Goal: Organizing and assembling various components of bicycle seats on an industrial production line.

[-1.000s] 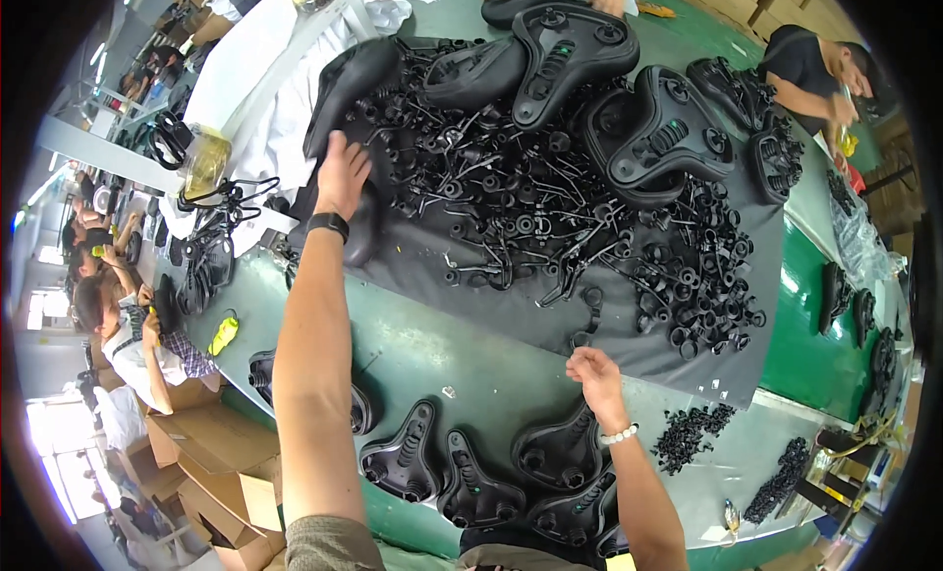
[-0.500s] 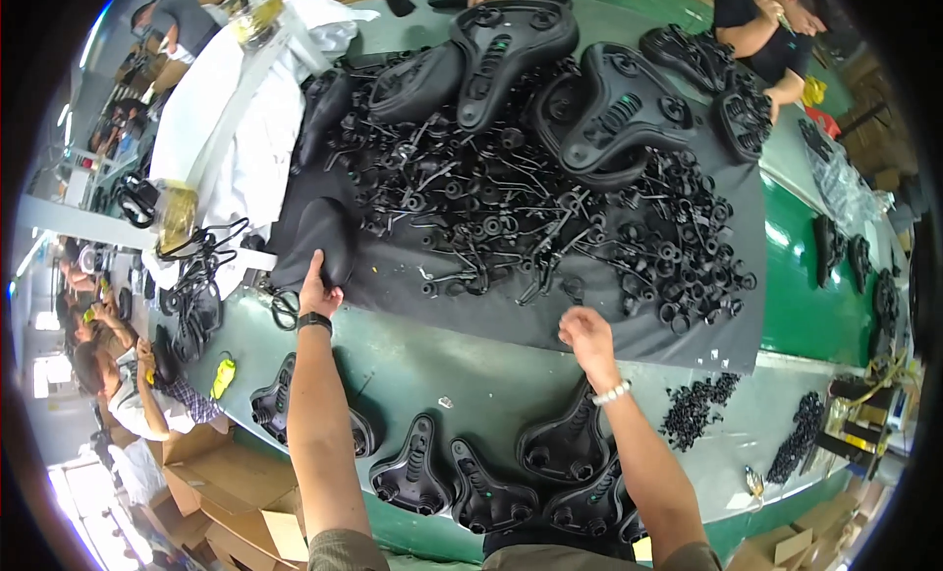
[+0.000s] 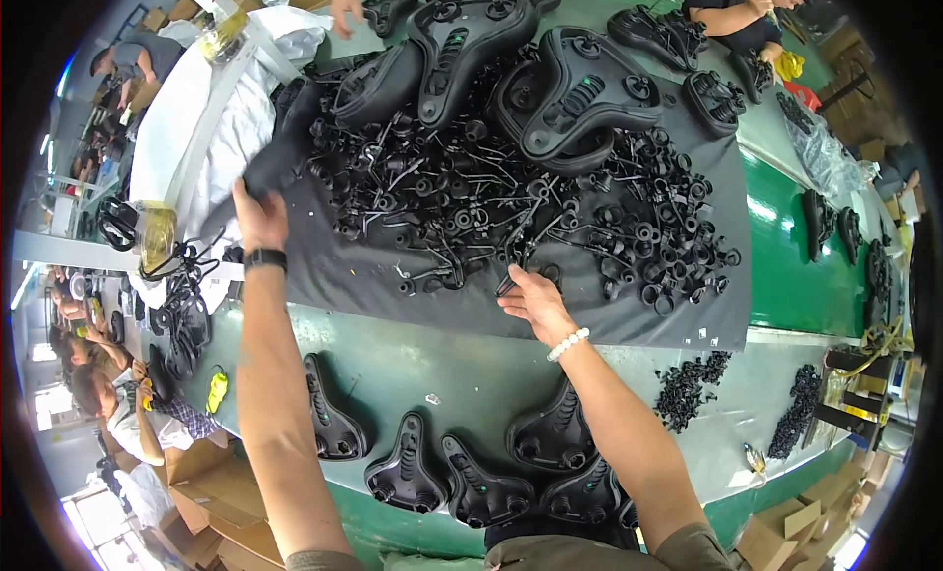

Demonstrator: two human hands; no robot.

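Observation:
Gripped in my left hand (image 3: 261, 219) is a black bicycle saddle (image 3: 280, 160), smeared by motion, at the left edge of the dark cloth. Its broad end points away from me, and its narrow end shows left of the hand. My right hand (image 3: 535, 302) is at the near side of a heap of black metal rods and ring-shaped parts (image 3: 462, 212). Its thumb and fingers close around a thin black rod piece (image 3: 507, 282), partly covered by the fingers. Several upturned saddles (image 3: 408, 465) with springs lie along the table edge near me.
Large upturned saddles (image 3: 594, 94) are stacked at the far side of the cloth (image 3: 393, 301). Small black parts (image 3: 691, 389) lie in piles at the right. A white frame post (image 3: 211, 99) stands at the left. Other people work across the table and at the far left.
My left hand has carried the saddle up and to the left. My right hand has moved left and away from me, closing on the rod piece. The view has shifted slightly.

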